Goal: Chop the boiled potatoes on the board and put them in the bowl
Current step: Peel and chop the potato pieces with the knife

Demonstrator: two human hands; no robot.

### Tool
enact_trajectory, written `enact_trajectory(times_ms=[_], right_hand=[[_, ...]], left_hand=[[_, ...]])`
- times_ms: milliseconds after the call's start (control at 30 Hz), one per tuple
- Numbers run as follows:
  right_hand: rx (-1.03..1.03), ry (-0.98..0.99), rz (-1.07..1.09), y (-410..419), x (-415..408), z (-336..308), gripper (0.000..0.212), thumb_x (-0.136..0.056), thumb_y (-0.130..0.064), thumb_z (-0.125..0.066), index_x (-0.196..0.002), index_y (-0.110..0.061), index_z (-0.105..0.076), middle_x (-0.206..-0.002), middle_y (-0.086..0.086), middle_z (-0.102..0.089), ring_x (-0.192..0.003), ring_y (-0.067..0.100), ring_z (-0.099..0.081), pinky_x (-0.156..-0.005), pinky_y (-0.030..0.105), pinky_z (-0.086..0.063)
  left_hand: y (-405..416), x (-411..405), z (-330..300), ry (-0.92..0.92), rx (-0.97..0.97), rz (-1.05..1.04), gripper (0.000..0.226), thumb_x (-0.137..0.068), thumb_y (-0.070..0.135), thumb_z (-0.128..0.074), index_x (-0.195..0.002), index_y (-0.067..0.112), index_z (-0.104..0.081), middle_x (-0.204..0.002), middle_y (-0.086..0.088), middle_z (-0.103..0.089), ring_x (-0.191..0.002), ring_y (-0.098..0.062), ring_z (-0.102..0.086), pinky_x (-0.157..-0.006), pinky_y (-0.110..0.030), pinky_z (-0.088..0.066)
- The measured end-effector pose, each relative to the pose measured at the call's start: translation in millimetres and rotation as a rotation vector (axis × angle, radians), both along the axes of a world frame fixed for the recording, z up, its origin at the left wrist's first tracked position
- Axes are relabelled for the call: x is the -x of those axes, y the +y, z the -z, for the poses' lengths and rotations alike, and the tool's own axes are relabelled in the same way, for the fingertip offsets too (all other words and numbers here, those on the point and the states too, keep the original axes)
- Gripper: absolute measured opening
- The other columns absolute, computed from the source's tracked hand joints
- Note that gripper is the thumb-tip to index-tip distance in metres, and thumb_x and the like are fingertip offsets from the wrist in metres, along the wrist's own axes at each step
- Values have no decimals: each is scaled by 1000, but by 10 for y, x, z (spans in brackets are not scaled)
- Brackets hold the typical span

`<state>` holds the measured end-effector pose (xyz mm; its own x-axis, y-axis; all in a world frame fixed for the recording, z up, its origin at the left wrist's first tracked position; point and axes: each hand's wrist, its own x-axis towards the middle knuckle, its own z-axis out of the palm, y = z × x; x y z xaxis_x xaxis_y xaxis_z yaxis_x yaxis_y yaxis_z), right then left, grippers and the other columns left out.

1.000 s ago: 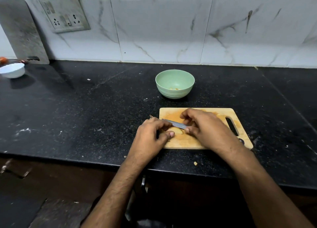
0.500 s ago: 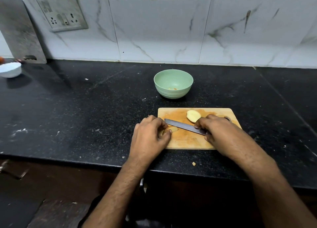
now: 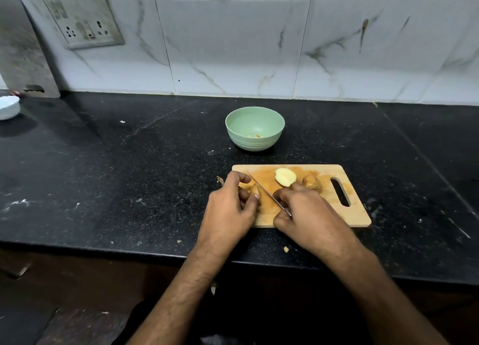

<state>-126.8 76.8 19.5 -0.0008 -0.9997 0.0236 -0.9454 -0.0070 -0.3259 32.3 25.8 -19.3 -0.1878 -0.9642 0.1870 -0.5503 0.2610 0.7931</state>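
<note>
A wooden cutting board (image 3: 350,215) lies on the black counter near its front edge. My left hand (image 3: 229,210) holds a potato piece (image 3: 252,188) down at the board's left end. My right hand (image 3: 308,216) grips a knife (image 3: 267,192); its blade runs diagonally up-left, close beside the held piece. A pale halved potato (image 3: 285,176) lies cut face up at the board's far side, and a brownish potato piece (image 3: 312,182) sits just right of it. The green bowl (image 3: 255,128) stands behind the board with a few small bits inside.
A white bowl (image 3: 9,106) sits at the far left of the counter (image 3: 129,176), under a grey board (image 3: 23,51) leaning on the tiled wall. A socket plate (image 3: 83,20) is on the wall. Crumbs lie near the counter's front edge.
My right hand drew back toward me and turned the knife from lying flat across the board to a steeper diagonal beside the held piece. The halved potato came into view.
</note>
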Motion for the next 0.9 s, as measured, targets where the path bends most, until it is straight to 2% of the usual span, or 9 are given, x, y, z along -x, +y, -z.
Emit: enact_trajectory(times_ms=[167,233,367,467,600,700,767,833,900], right_hand=[[-5,-19,1,-29,-195,55,31,-94,-24,-55,-124,-17,-58,-106,-1,-40,-95,16,-50,-77,27,-40],[12,-25,4,-38,-194,61,31,-95,-24,-53,-126,-18,-58,-105,-1,-40,-92,15,-48,-76,27,-39],[-20,0,-1,35,-136,41,40,-101,-37,-53,-139,-27,-49,-118,0,-42,-109,16,-51,-92,32,-49],[-108,9,-1,72,-116,13,52,-98,-41,-60,-144,-28,-42,-125,1,-40,-116,19,-50,-98,36,-48],[-142,-38,-3,30,-46,-36,48,-93,-28,-64,-139,-28,-50,-114,-1,-49,-105,17,-54,-89,33,-49],[-83,-187,51,25,40,-44,44,-90,-25,-64,-133,-29,-58,-101,-8,-62,-89,8,-59,-79,27,-50],[-43,-265,97,25,76,-23,46,-91,-26,-64,-137,-31,-57,-98,-13,-66,-82,3,-60,-75,22,-47],[-36,-331,110,23,92,14,47,-95,-26,-60,-141,-36,-53,-96,-12,-70,-74,6,-66,-72,23,-52],[-67,-430,110,39,76,22,47,-100,-27,-55,-144,-43,-46,-89,-10,-69,-58,5,-67,-58,25,-56]], left_hand=[[-110,1,104,38,-8,35,33,-82,16,-80,-110,27,-67,-85,10,-66,-74,0,-59,-76,-18,-53],[-164,9,151,11,51,29,35,-78,20,-84,-107,28,-67,-92,11,-62,-82,1,-58,-81,-22,-53],[-225,56,165,-31,119,4,32,-78,27,-84,-106,25,-68,-98,12,-59,-89,-9,-59,-87,-36,-54],[-250,75,158,-49,134,-6,32,-78,28,-82,-107,24,-69,-98,12,-59,-89,-9,-59,-88,-37,-53],[-276,77,147,-67,151,-12,33,-79,28,-82,-108,23,-69,-99,12,-61,-92,-10,-58,-90,-36,-52],[-266,67,140,-66,149,-8,33,-81,29,-81,-111,22,-69,-101,12,-62,-96,-10,-57,-92,-37,-51],[-262,64,147,-68,152,-9,33,-83,29,-80,-113,21,-69,-103,12,-63,-98,-12,-57,-94,-38,-51],[-256,70,152,-76,160,-15,32,-84,29,-79,-114,20,-69,-103,11,-63,-99,-13,-57,-94,-40,-50],[-255,80,156,-93,161,-22,32,-85,30,-78,-114,21,-69,-103,11,-63,-99,-12,-56,-95,-41,-50]])
